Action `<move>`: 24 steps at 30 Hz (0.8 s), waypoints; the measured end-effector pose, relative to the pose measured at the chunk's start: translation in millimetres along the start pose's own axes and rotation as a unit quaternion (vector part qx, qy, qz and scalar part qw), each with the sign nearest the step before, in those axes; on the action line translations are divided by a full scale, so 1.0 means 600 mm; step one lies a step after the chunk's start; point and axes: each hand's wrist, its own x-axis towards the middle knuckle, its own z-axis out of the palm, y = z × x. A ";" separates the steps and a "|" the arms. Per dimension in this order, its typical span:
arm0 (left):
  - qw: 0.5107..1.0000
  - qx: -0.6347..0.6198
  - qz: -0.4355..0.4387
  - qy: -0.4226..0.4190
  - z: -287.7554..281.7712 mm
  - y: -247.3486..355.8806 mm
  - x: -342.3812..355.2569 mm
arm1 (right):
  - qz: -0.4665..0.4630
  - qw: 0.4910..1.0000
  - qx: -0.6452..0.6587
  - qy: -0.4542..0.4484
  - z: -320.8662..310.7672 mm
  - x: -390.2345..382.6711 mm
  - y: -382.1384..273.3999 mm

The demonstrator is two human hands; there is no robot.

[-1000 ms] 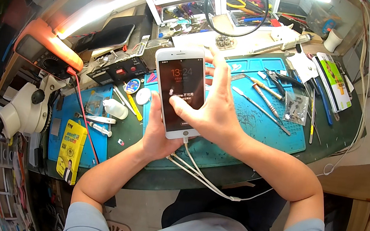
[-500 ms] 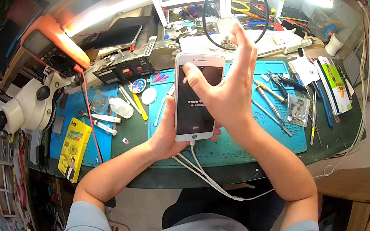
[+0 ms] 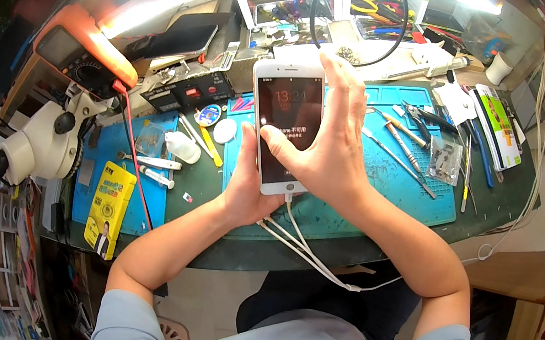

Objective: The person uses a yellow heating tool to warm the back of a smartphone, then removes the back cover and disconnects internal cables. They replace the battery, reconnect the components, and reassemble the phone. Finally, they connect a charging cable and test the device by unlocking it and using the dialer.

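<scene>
A white-framed smartphone (image 3: 289, 112) is held upright over the mat, its dark screen lit with a clock and some text. My left hand (image 3: 246, 193) is closed around its lower left side, the thumb lying along the edge and the other fingers mostly hidden behind it. With its thumb on the lower left of the screen, my right hand (image 3: 338, 154) stretches its fingers upward past the phone's right edge. A white charging cable (image 3: 299, 234) is plugged into the bottom of the phone and trails toward the right.
Under the phone is a teal work mat (image 3: 381, 210); screwdrivers and tweezers (image 3: 401, 154) lie to its right. At the left stand an orange multimeter (image 3: 79, 55), a white microscope arm (image 3: 46, 146), a yellow box (image 3: 108, 211) and a bottle (image 3: 182, 147). A black cable loop (image 3: 401, 33) hangs behind.
The phone has shifted slightly left and up. My right thumb has moved from the upper screen down to its lower left, and the screen text now shows a clock above.
</scene>
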 end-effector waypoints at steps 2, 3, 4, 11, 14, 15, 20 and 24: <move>1.000 -0.003 0.001 -0.008 -0.006 0.004 0.001 | -0.014 1.000 -0.020 -0.020 -0.003 -0.005 -0.002; 1.000 -0.012 0.000 0.004 -0.003 0.005 0.002 | -0.021 0.999 -0.030 -0.031 -0.005 -0.007 -0.002; 1.000 -0.021 0.000 0.016 0.003 0.006 0.001 | -0.022 0.999 -0.029 -0.040 -0.003 -0.012 0.000; 0.999 -0.046 0.017 0.023 -0.006 0.004 0.007 | -0.037 0.996 -0.020 -0.084 -0.001 -0.026 0.001; 0.999 -0.045 0.022 0.009 -0.002 0.006 0.005 | -0.039 0.994 -0.022 -0.104 -0.010 -0.026 0.004; 0.998 -0.050 0.021 0.011 -0.002 0.007 0.005 | -0.034 0.993 -0.021 -0.114 -0.015 -0.025 0.007; 0.996 -0.072 0.023 -0.054 -0.025 0.008 0.010 | 0.011 0.986 -0.037 -0.163 -0.042 -0.014 0.016; 0.995 -0.084 0.033 -0.051 -0.024 0.007 0.006 | 0.008 0.985 -0.041 -0.167 -0.054 -0.003 0.029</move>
